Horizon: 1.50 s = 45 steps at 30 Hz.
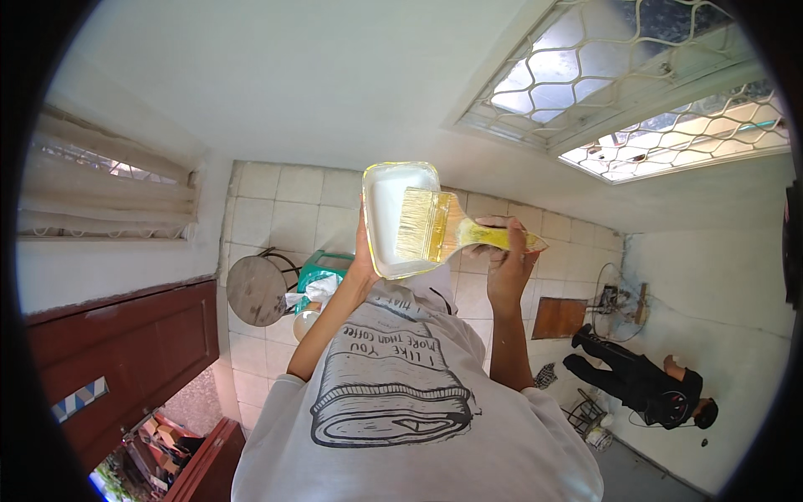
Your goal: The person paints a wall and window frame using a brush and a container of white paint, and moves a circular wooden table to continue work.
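Observation:
A white rectangular paint tub (386,201) with a yellow-smeared rim is held up in front of my chest. White paint covers its inside. My left hand (364,259) grips the tub by its left side, with most of the fingers hidden beneath it. In my right hand (507,255) is a wide paintbrush (452,226), its handle streaked yellow and its fingers wrapped round it. The pale bristles point left and overlap the tub's right half; whether they touch the paint I cannot tell.
A round stool (258,290) and a green plastic stool (322,272) with a white cloth stand at left. A red-brown door (125,360) is at lower left. Grilled windows (585,92) open in the wall. Another person in dark clothes (644,381) stands at right near a stand fan (619,305).

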### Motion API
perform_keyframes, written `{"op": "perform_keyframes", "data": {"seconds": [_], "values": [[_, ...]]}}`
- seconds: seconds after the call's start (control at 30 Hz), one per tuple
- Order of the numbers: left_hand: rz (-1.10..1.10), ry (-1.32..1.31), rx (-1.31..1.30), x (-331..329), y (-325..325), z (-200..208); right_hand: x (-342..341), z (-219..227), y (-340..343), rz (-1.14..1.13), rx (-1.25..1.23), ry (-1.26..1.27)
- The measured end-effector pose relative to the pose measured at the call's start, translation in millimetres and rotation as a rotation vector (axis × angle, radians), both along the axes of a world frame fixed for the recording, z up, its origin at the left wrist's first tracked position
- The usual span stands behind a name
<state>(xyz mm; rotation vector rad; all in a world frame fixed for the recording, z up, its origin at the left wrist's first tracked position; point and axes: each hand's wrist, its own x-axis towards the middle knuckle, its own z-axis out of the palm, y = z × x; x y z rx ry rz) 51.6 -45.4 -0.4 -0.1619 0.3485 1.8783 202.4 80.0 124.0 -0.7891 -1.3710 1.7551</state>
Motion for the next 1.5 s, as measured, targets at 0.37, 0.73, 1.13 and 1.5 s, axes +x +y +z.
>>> {"op": "perform_keyframes", "data": {"seconds": [0.37,0.73,1.13,1.5], "values": [[0.118,-0.134,0.091,22.1,27.6,-22.4,29.4,-41.8,29.7,0.081,-0.673,0.239],[0.368,0.017,0.145,41.4,82.1,6.4,47.9,-29.5,99.9,0.345,-0.676,0.381],[0.577,-0.007,-0.209,96.2,83.5,1.1,69.6,-82.2,161.1,0.844,-0.919,0.46],[0.635,-0.101,-0.263,87.4,61.0,-4.9,-51.5,-87.8,157.2,0.718,-0.819,0.178]]}}
